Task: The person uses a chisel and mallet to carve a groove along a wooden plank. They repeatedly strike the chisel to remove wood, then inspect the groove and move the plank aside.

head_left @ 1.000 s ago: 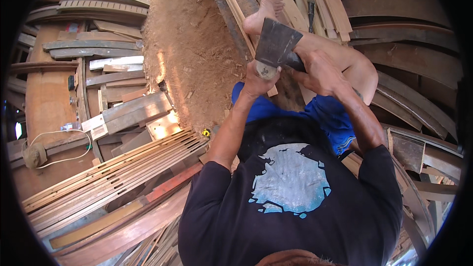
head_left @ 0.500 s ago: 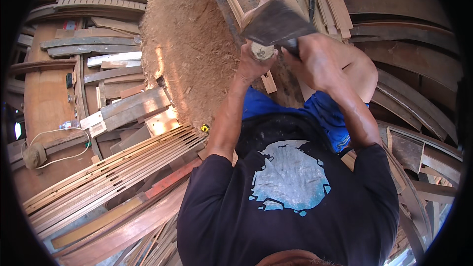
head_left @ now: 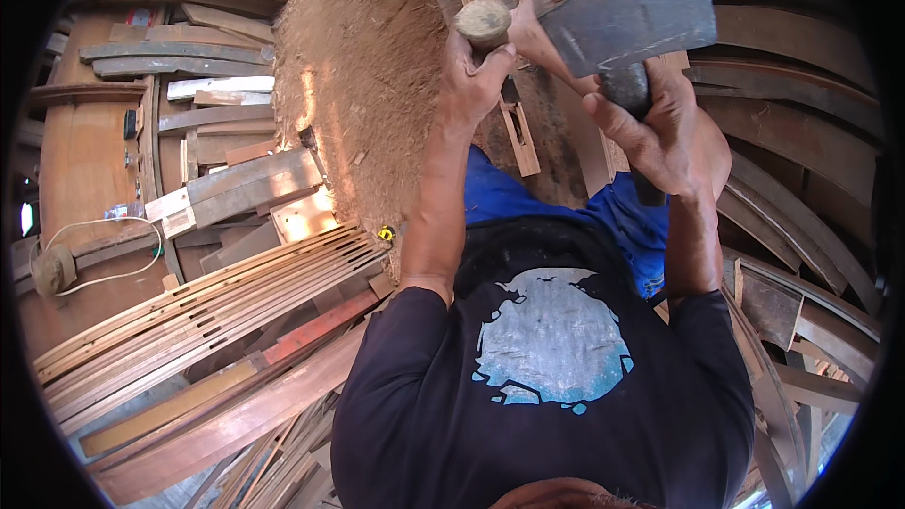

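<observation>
My left hand (head_left: pixel 474 80) is wrapped round a chisel, whose round, battered wooden handle end (head_left: pixel 483 19) points up. Below the hand a bit of dark blade shows above a slotted wood piece (head_left: pixel 518 137); whether its tip touches the wood I cannot tell. My right hand (head_left: pixel 660 137) grips the dark handle of a hatchet. Its broad grey metal head (head_left: pixel 632 9) is raised to the right of the chisel, apart from it. Behind the hatchet head, part of my bare leg is visible.
Stacked boards (head_left: pixel 792 123) fill the right side. Long slotted strips (head_left: pixel 207 306) lie at lower left, with a yellow tape measure (head_left: pixel 386 234) by their end. A cord (head_left: pixel 113 290) loops on the left among planks. Brown sawdust-like ground (head_left: pixel 358 85) lies ahead.
The hatchet has swung up and to the right, away from above the chisel. My left hand and the chisel appear slightly higher in view.
</observation>
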The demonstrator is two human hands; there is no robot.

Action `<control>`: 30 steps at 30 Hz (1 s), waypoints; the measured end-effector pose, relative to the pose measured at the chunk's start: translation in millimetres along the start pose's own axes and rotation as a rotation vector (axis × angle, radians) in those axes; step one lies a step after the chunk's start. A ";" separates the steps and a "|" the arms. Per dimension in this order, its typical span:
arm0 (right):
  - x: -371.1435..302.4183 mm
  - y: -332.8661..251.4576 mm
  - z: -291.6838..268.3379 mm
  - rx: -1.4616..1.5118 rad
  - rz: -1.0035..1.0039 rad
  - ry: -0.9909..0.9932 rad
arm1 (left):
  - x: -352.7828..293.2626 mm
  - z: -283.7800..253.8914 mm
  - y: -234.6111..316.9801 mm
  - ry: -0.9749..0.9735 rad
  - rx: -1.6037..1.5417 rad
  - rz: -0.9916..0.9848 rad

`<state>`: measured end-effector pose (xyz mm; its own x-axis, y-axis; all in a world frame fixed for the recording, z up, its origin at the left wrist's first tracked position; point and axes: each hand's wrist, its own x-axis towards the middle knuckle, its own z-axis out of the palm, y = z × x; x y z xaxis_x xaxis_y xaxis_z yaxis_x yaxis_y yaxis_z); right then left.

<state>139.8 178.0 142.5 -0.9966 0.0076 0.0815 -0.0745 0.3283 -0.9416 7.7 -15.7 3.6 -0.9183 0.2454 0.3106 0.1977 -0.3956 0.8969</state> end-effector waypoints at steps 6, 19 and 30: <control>-1.6 7.3 5.4 0.096 -0.016 0.089 | -11.6 -14.5 10.6 0.014 0.556 -0.006; 3.2 -6.0 7.4 0.063 -0.080 0.072 | -34.2 -5.8 -8.6 0.138 0.310 0.002; 35.3 -10.1 37.9 -0.285 -0.259 0.031 | -58.1 -9.4 -32.8 0.313 -0.175 -0.002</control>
<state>104.1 139.2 142.5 -0.9443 -0.0833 0.3184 -0.3068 0.5727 -0.7602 51.4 -25.3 -46.8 -0.9846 -0.0257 0.1728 0.1586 -0.5472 0.8218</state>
